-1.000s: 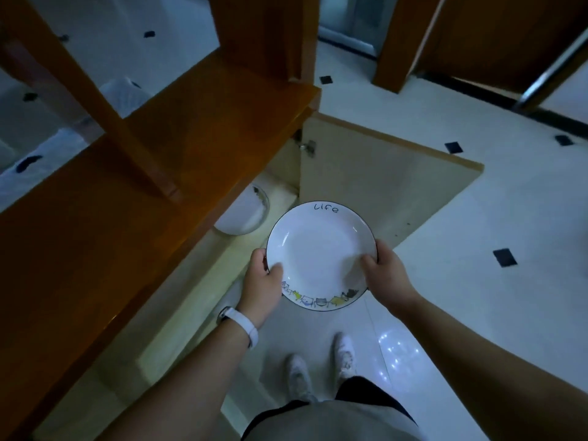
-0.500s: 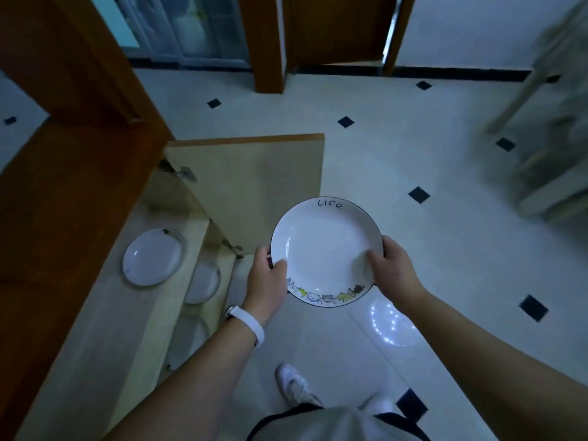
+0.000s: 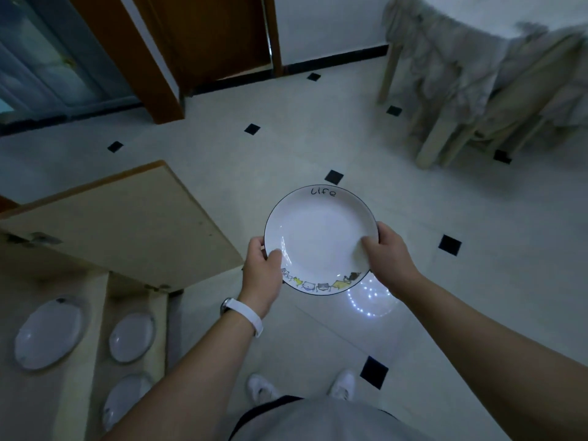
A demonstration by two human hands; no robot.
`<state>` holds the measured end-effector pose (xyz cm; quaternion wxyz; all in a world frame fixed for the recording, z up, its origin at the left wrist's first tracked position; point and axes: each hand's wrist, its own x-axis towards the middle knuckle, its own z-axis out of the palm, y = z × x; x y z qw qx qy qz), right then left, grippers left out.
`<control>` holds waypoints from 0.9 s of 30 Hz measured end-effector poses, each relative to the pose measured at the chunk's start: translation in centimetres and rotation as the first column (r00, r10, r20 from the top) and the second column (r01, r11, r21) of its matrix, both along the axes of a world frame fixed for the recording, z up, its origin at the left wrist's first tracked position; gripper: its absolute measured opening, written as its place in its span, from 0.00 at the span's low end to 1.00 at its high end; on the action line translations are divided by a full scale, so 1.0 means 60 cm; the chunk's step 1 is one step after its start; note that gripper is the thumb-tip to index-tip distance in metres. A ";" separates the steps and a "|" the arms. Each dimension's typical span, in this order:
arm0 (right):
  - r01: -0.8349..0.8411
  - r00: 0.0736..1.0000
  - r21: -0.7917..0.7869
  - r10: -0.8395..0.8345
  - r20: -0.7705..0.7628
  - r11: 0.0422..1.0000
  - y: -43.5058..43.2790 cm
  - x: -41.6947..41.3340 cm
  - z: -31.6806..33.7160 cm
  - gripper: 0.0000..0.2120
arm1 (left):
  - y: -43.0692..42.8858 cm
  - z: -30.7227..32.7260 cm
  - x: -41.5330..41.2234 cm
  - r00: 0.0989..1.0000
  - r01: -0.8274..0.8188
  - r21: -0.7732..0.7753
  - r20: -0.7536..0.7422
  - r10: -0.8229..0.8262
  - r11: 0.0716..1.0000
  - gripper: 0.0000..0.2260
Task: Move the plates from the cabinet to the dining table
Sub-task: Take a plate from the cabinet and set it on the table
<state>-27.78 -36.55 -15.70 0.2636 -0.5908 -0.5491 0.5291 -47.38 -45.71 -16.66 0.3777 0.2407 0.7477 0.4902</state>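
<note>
Glossy tile floor (image 3: 477, 281) separates the open cabinet (image 3: 51, 268) from a blurred, cloth-draped table (image 3: 461, 58), probably the dining table. Between them a white ceramic plate (image 3: 318, 237) rides level, left hand (image 3: 261, 275) and right hand (image 3: 389, 259) gripping opposite rims. It looks rigid, slick and breakable, and is best carried two-handed.

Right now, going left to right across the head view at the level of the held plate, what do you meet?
Cabinet door → left hand → plate → right hand → black floor tile. The table lies farther right, higher in the picture.
</note>
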 end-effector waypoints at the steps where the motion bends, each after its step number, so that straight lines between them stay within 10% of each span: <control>1: 0.024 1.000 -0.001 -0.024 0.001 1.000 0.006 0.024 0.002 0.10 | 0.014 0.002 0.021 1.000 0.023 0.006 0.000 -0.023 1.000 0.06; 27: 0.591 0.806 -0.026 -0.591 -0.032 0.806 0.240 0.254 0.037 0.10 | 0.458 0.019 0.236 0.829 0.523 0.103 0.167 -0.534 0.846 0.12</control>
